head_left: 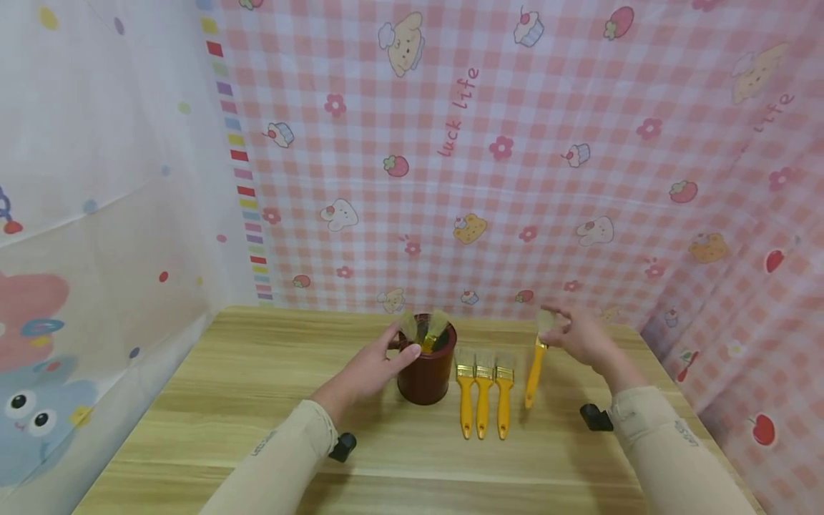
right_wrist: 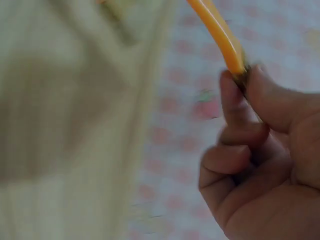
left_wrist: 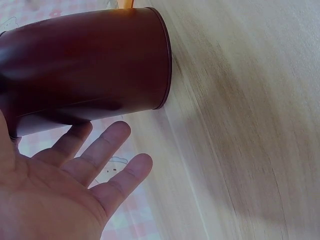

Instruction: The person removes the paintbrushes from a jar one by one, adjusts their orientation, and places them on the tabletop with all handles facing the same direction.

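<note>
A dark brown cylindrical pot (head_left: 423, 379) stands on the table with brushes (head_left: 439, 323) in it, bristles up. My left hand (head_left: 373, 366) holds the pot at its upper left, thumb at the rim; in the left wrist view three fingers (left_wrist: 107, 145) stretch along its side. My right hand (head_left: 582, 337) pinches a paintbrush (head_left: 533, 375) near its bristles, between thumb and fingertips. Its yellow handle (right_wrist: 217, 35) hangs downward in the head view. Between pot and right hand, three more yellow-handled paintbrushes (head_left: 483, 400) lie side by side, bristles toward the back.
The wooden table (head_left: 257, 400) meets a pink checked cloth (head_left: 450, 272) at the back. A white patterned cloth (head_left: 129, 214) hangs on the left. A black piece (head_left: 343, 447) shows by the left cuff, another black piece (head_left: 595, 418) by the right.
</note>
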Motion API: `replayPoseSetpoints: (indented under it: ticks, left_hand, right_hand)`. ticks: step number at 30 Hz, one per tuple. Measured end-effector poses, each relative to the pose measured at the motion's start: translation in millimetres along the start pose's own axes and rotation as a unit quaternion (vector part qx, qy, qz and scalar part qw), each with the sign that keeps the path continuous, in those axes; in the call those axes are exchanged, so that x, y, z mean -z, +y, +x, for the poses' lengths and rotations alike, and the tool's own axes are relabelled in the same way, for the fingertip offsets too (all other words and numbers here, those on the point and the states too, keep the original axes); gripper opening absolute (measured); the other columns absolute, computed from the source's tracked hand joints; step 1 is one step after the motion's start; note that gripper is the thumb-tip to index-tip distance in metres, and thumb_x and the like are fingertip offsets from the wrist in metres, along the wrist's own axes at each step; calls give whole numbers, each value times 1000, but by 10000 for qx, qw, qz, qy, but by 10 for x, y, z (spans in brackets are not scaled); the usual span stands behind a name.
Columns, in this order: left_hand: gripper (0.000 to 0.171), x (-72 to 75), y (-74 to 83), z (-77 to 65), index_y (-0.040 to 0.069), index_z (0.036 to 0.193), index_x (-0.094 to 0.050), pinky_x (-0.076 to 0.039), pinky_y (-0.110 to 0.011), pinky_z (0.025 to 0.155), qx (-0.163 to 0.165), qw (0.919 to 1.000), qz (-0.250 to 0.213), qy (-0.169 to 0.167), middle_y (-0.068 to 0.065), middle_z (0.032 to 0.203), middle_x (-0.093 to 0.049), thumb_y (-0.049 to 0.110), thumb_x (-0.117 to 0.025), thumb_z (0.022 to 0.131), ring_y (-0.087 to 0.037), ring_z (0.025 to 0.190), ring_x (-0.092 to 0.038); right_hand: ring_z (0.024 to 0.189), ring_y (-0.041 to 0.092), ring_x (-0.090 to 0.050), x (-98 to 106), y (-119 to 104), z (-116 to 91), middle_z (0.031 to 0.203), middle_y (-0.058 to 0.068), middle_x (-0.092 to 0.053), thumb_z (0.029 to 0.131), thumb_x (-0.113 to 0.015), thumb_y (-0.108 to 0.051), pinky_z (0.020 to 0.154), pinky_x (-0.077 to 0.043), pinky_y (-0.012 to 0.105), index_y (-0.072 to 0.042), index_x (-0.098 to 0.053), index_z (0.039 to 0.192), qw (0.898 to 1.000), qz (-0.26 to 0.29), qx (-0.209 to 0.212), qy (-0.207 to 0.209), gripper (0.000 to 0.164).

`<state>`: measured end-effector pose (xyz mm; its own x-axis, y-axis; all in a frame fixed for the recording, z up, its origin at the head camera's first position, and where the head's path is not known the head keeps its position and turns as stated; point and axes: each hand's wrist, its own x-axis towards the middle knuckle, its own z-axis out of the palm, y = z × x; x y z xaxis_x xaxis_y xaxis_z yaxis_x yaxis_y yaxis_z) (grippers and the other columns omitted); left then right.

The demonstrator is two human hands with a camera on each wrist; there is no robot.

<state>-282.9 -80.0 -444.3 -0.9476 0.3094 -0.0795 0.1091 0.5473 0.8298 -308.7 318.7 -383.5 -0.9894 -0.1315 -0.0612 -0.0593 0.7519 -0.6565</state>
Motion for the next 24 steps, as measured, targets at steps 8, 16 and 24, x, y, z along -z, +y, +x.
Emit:
replayPoseSetpoints:
  ticks: [8, 16, 24]
  left_hand:
    - [86, 17, 6, -18, 30, 174, -15, -40, -61, 124, -18, 10000, -41, -41, -10, 167, -48, 68, -52, 105, -37, 156, -44]
    - [86, 15, -9, 0, 31, 174, -15, -40, -61, 124, -51, 10000, -56, -60, -9, 167, -48, 69, -52, 105, -38, 155, -44]
    - [89, 14, -16, 0, 29, 174, -16, -39, -61, 124, -27, 10000, 21, -26, -11, 167, -48, 70, -52, 104, -38, 156, -44]
  right_hand:
    - [99, 28, -75, -459, 432, 72, 114, 24, -77, 103, -72, -10, 82, -61, 43, 3, -42, 161, 9960, 178, -278, -833, 66]
    - [136, 56, -56, -683, 524, 158, 144, 40, -58, 102, -74, -16, 113, -47, 66, 6, -50, 154, 9950, -690, -283, -658, 61]
    - [144, 61, -44, -728, 496, 144, 152, 41, -50, 101, -76, -18, 119, -38, 72, 6, -56, 150, 9954, -730, -180, -595, 58]
